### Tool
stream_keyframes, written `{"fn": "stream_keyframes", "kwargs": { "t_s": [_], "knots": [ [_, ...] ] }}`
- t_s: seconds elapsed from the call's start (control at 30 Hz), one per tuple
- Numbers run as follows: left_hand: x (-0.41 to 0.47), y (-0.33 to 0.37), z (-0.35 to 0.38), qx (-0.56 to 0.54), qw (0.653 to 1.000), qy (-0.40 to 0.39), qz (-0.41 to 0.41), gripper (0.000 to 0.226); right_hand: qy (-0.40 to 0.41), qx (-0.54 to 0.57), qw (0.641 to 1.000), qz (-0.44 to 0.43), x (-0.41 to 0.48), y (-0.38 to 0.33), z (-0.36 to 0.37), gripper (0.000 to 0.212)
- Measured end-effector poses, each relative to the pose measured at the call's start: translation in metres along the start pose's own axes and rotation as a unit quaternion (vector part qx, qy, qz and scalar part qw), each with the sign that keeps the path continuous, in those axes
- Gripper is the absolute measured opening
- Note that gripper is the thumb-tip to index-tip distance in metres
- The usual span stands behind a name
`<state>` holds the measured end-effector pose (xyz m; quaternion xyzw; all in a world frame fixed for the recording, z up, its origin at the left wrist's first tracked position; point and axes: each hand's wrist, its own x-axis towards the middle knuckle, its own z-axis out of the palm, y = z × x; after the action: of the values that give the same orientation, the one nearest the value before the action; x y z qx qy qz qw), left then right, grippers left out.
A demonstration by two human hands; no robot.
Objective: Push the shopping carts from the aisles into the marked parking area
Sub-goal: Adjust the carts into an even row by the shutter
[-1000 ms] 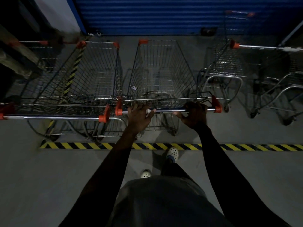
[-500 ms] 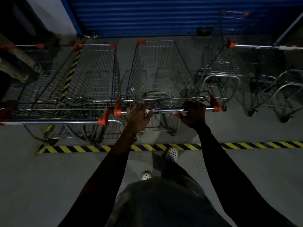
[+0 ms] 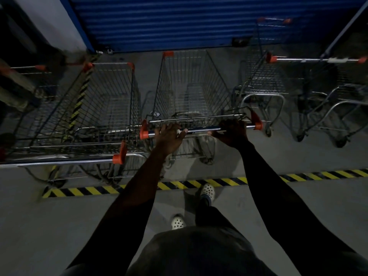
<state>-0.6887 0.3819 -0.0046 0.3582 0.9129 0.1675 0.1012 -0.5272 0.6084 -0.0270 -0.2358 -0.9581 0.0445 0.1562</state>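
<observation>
- The middle shopping cart [image 3: 191,90] is sitting farther past the striped floor line [image 3: 219,181] than a second ago, with more bare floor showing between its rear wheels and the tape; its front is nearing the blue shutter [image 3: 169,20].
- Its handle bar [image 3: 201,130] is now lying ahead of the handle of the left cart [image 3: 95,108], where earlier the two were nearly level.
- The white shoes [image 3: 207,191] are stepping closer to the tape, the leading one touching its edge.
- The left hand [image 3: 169,136] is clenching the bar near its left orange cap, thumb reaching along the bar, arm stretching forward.
- The right hand [image 3: 232,132] is gripping the bar near its right end, knuckles up, arm nearly straight.
- Further carts [image 3: 264,82] are standing to the right inside the marked area.
</observation>
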Motion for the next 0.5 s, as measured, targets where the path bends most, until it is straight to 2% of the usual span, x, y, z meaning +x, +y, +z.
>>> {"fn": "stream_keyframes", "kwargs": {
  "t_s": [0.2, 0.37, 0.5],
  "knots": [
    [-0.014, -0.004, 0.010, 0.006, 1.000, 0.009, 0.017, 0.052, 0.053, -0.024, 0.998, -0.001, -0.026, -0.003, 0.001, 0.082],
    [-0.034, 0.000, 0.008, 0.026, 0.999, 0.009, 0.046, 0.068, 0.065, -0.043, 0.997, 0.023, -0.046, -0.004, 0.000, 0.090],
    [-0.047, -0.005, 0.013, 0.018, 0.996, 0.053, 0.065, 0.074, 0.087, -0.033, 0.995, 0.027, -0.060, -0.009, -0.001, 0.083]
  ]
}}
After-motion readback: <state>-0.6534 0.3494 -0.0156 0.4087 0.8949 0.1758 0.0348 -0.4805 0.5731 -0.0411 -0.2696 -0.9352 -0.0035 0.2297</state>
